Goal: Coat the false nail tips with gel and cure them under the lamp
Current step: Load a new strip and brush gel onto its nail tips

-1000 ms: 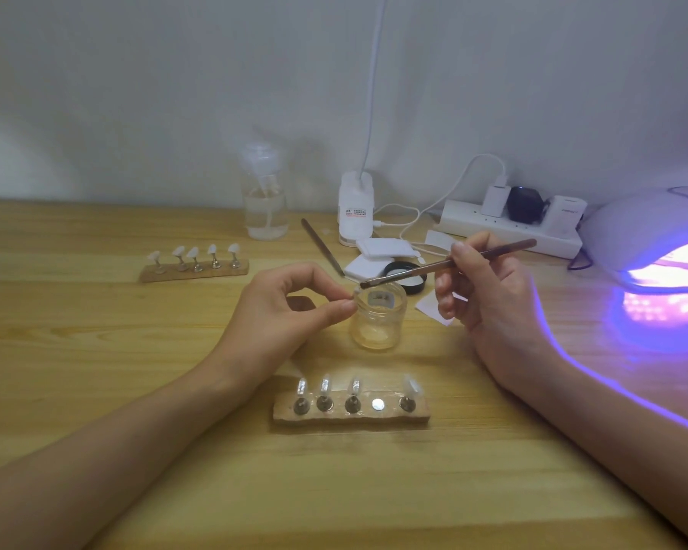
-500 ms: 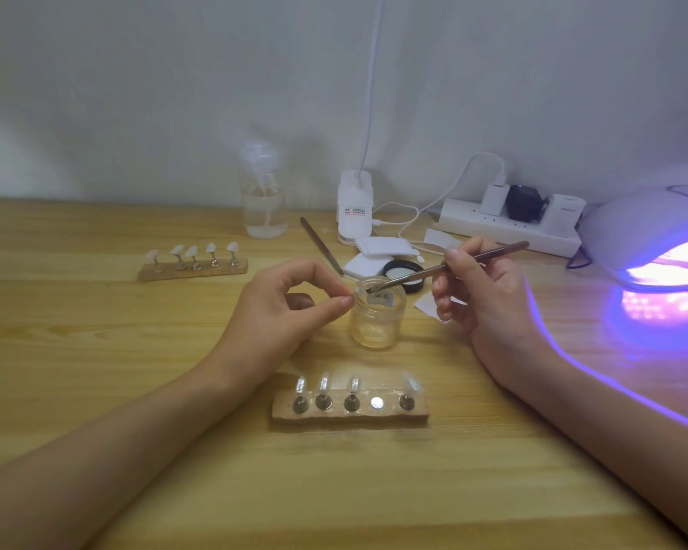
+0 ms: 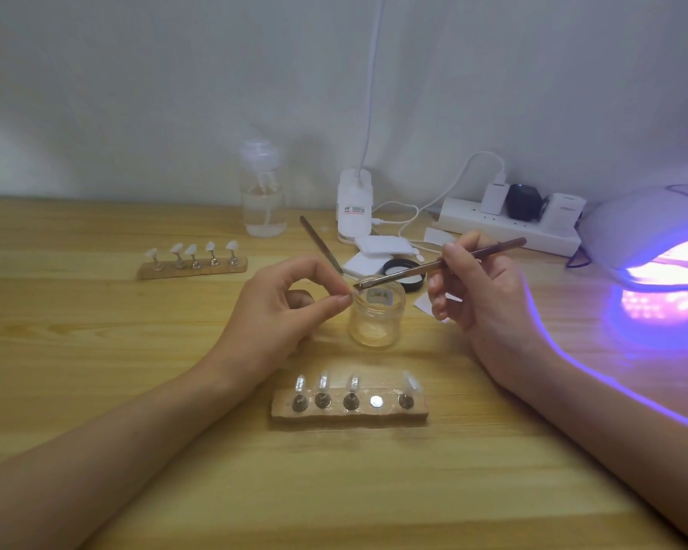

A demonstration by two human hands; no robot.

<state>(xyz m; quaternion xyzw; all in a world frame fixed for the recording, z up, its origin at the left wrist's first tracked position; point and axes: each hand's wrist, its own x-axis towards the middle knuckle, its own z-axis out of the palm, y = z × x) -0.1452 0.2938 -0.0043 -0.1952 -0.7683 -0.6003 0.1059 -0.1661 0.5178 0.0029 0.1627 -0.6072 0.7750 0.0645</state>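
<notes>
A small clear gel jar (image 3: 378, 323) stands open at the middle of the wooden table. My right hand (image 3: 481, 295) grips a thin brown brush (image 3: 453, 260), whose tip lies at the jar's left rim. My left hand (image 3: 283, 307) is just left of the jar, with thumb and forefinger pinched together on something too small to make out. In front of the jar is a wooden holder (image 3: 350, 416) with several clear nail tips (image 3: 323, 383) on metal stands and one bare metal disc (image 3: 376, 400). The curing lamp (image 3: 652, 228) glows purple at the right.
A second holder (image 3: 191, 267) with white nail tips lies at the back left. Behind the jar are a pump bottle (image 3: 263, 200), a metal tool (image 3: 320, 244), white pads (image 3: 378, 246), a black lid (image 3: 404, 271), a power strip (image 3: 509, 228) and cables.
The brush tip dipped into the jar mouth, then came up to its left rim, close to my left fingertips. My left hand has stayed where it was.
</notes>
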